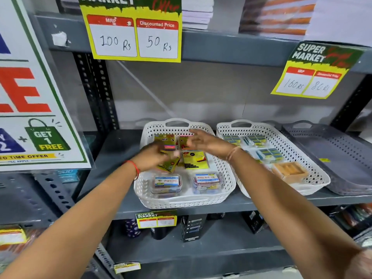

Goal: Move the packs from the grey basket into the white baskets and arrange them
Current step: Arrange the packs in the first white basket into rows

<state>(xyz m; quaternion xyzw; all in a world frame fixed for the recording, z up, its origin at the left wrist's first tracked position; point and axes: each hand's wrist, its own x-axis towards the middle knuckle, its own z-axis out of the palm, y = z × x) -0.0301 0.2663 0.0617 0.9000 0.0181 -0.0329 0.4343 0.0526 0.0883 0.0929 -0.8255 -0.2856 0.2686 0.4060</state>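
Two white baskets stand side by side on the grey shelf. The left white basket (177, 201) holds yellow packs (194, 159) at the back and two clear boxes (166, 183) at the front. My left hand (153, 158), blurred, is closed over a yellow pack (168, 165) in that basket. My right hand (203, 141) hovers over the basket's back half with fingers spread and nothing in it. The right white basket (314, 178) holds blue-green packs (255, 140) and an orange box (289, 171). The grey basket (342, 158) sits at the far right, with no packs visible inside it.
Yellow price cards (136, 35) hang from the shelf above, another (314, 77) at the right. A large sale poster (30, 97) covers the left. Black bottle boxes (193, 228) stand on the shelf below. The grey shelf surface (116, 158) lies left of the baskets.
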